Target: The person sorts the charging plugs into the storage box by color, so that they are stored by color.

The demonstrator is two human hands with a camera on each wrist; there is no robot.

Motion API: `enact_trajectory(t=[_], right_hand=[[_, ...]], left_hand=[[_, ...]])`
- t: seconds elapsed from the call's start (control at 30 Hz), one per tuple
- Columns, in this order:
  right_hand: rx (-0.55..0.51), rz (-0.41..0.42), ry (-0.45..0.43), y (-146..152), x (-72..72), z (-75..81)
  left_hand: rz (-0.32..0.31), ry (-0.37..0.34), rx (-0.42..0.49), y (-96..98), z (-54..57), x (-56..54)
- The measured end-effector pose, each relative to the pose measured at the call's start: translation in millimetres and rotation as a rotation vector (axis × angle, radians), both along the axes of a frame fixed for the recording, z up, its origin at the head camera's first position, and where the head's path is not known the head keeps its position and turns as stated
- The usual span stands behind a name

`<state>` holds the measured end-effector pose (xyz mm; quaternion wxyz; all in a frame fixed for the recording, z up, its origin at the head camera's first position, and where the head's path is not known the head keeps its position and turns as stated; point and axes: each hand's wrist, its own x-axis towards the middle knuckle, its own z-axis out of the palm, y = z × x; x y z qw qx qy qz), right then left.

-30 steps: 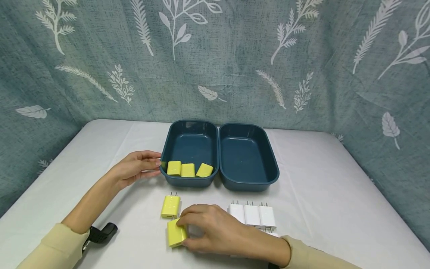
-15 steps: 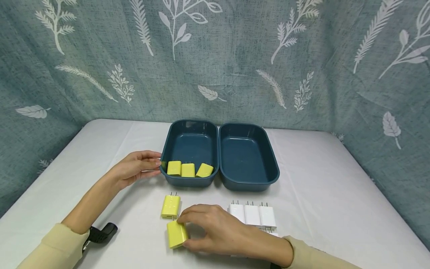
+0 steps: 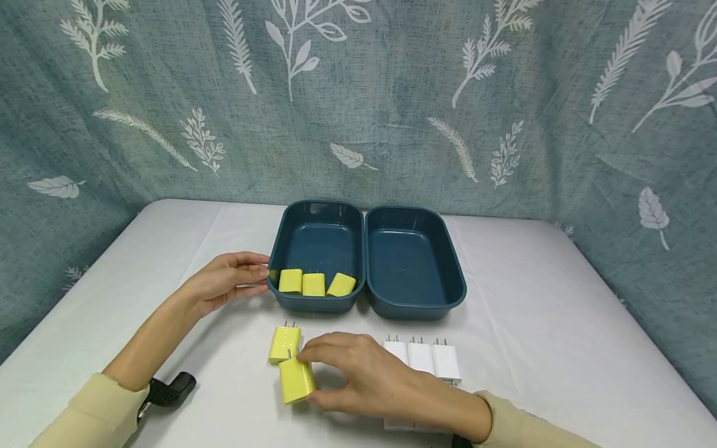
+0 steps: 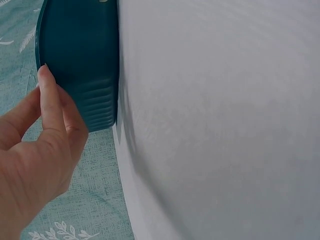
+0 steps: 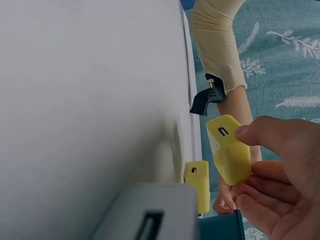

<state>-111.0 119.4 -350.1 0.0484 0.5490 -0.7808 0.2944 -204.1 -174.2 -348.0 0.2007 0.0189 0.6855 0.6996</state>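
My right hand pinches a yellow charger between thumb and fingertips, prongs pointing away from me. In the right wrist view this charger hangs tilted, its USB port showing, apart from the white cloth. Just behind it on the table is a second yellow charger. Against the outer left side of the left blue bin rest the fingers of my left hand. Along that bin's near wall sit three yellow chargers. The left wrist view shows fingertips at the rim of the bin.
A right-hand blue bin stands beside the left one, with nothing inside. White chargers lie in rows on the white table, partly hidden by my right forearm. A patterned curtain hangs behind the table.
My right hand has lifted the yellow charger slightly and tilted it more upright. The left hand and both bins stay where they were.
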Motion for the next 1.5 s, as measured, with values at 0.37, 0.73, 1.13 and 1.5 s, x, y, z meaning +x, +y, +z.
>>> enact_trajectory(t=[0.37,0.73,1.13,1.5], right_hand=[[-0.156,0.021,0.066,1,-15.3,9.8],[-0.243,-0.075,0.003,2,-36.6,16.9],[-0.306,-0.185,-0.019,0,-63.4,19.5],[-0.31,-0.319,-0.132,-10,-84.7,18.9]], left_hand=[[0.007,-0.001,-0.011,1.1,0.0,0.6],[0.01,0.0,-0.012,1.8,1.1,0.5],[0.0,0.002,-0.004,0.2,1.8,0.1],[-0.004,-0.008,0.009,-0.1,1.8,-0.4]])
